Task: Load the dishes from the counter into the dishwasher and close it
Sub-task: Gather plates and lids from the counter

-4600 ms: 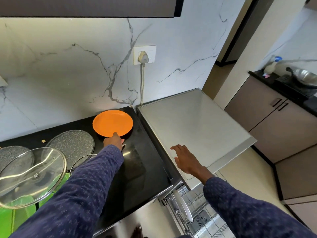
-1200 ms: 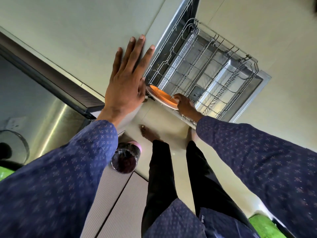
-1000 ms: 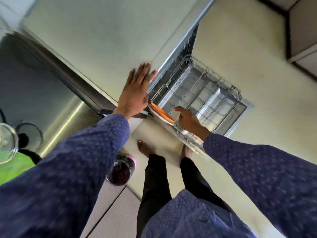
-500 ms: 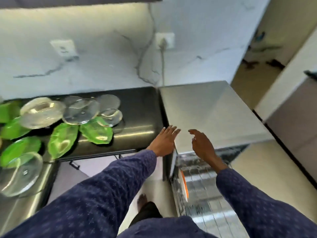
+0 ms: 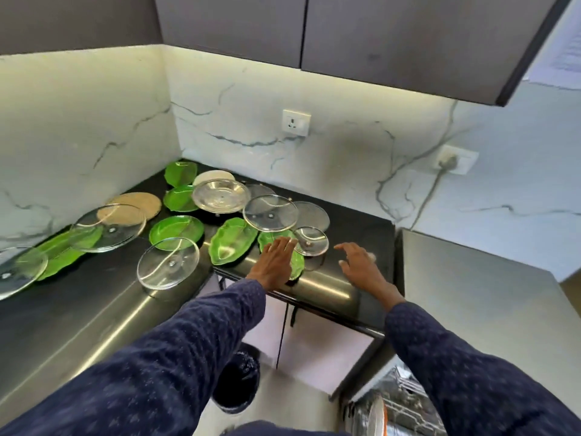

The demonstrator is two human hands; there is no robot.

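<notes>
Several dishes lie on the black counter point(image 5: 355, 228): green leaf-shaped plates, glass lids, a steel plate point(image 5: 220, 195) and beige plates. My left hand point(image 5: 274, 262) reaches out with straight fingers over a green leaf plate point(image 5: 297, 262) near the counter's front edge. My right hand point(image 5: 358, 262) hovers open beside a small glass lid point(image 5: 311, 240), holding nothing. At the bottom right the dishwasher rack point(image 5: 405, 407) stands open with the orange plate point(image 5: 379, 415) upright in it.
The dishwasher's steel top point(image 5: 471, 303) lies to the right of the counter. A dark round bin point(image 5: 237, 382) stands on the floor below. Wall sockets point(image 5: 295, 122) and dark cabinets point(image 5: 377, 36) are above the counter. A steel counter section point(image 5: 63, 316) runs at the left.
The view swung left from the dishwasher to the counter. Both hands left the dishwasher top and now reach toward the dishes; the orange plate stays in the rack.
</notes>
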